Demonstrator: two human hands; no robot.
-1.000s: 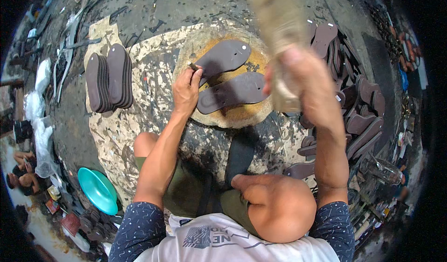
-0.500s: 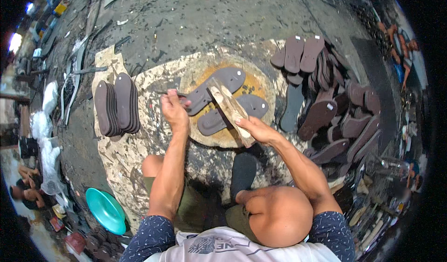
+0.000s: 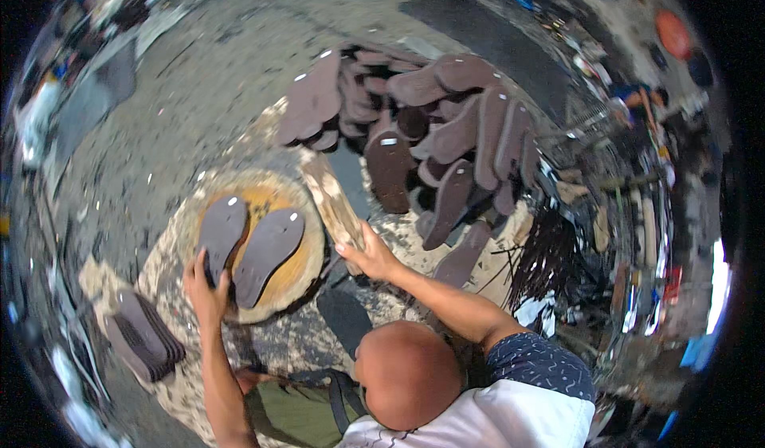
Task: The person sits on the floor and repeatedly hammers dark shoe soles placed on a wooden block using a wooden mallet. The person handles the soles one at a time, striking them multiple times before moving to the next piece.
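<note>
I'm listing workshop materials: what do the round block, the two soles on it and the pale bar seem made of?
Round block: probably rough wood, its pale rim circling a yellow-brown middle like a trunk slice.
Two soles: perhaps rubber or foam, judging by smooth, dull brown-grey faces; blur leaves which open.
Pale bar: likely unpolished wood, given its mottled tan surface.

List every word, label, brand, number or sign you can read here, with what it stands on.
Readable text: none.
White marks on the two soles on the round block: too small to read.
White tag on a dark sole in the pile: too blurred to read.
</note>
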